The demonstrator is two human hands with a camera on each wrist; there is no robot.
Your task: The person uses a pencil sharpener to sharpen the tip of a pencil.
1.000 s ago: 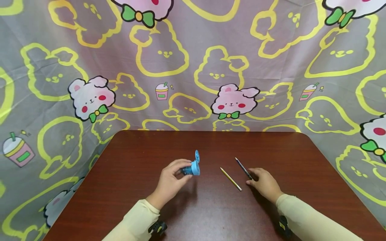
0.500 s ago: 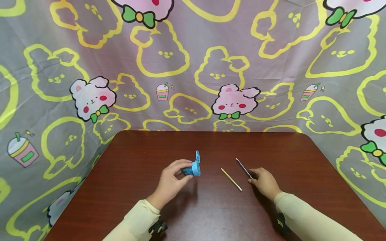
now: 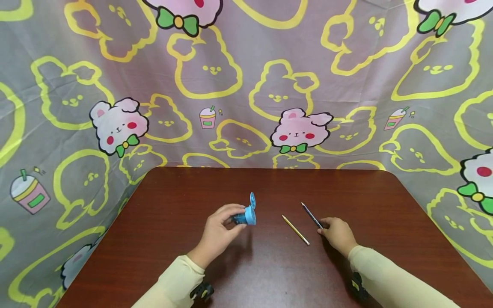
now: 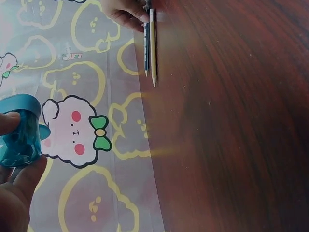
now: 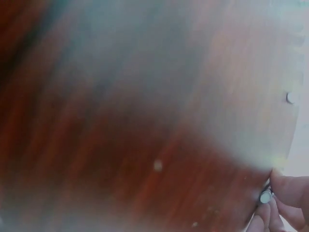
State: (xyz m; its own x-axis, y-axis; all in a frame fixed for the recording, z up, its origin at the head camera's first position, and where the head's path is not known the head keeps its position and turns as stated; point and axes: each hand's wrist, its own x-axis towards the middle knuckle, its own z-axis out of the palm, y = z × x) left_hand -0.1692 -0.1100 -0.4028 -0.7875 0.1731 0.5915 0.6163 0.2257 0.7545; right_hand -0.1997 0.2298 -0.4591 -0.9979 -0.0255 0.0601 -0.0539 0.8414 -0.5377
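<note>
A small blue pencil sharpener (image 3: pixel 245 215) with a see-through body is held in my left hand (image 3: pixel 219 233), off the table. Its round flip lid stands up, and its capped face points right. In the left wrist view, thumb and fingers grip the sharpener (image 4: pixel 20 130) from both sides. My right hand (image 3: pixel 339 235) pinches the rear end of a dark pencil (image 3: pixel 311 214), whose tip points away to the far left. The right wrist view shows the pencil's round end (image 5: pixel 265 196) between thumb and fingers. Left of it lies a yellow pencil (image 3: pixel 295 230), apart from both hands.
Everything is on or above a dark red-brown wooden table (image 3: pixel 185 188) with rounded far corners. Behind and beside it hangs a grey curtain (image 3: pixel 246 85) printed with yellow outlines and rabbit faces. Each wrist carries a small black device (image 3: pixel 202 291).
The right hand and forearm have shifted very slightly, with the dark pencil still pinched. The left hand and the pencil sharpener stay in place.
</note>
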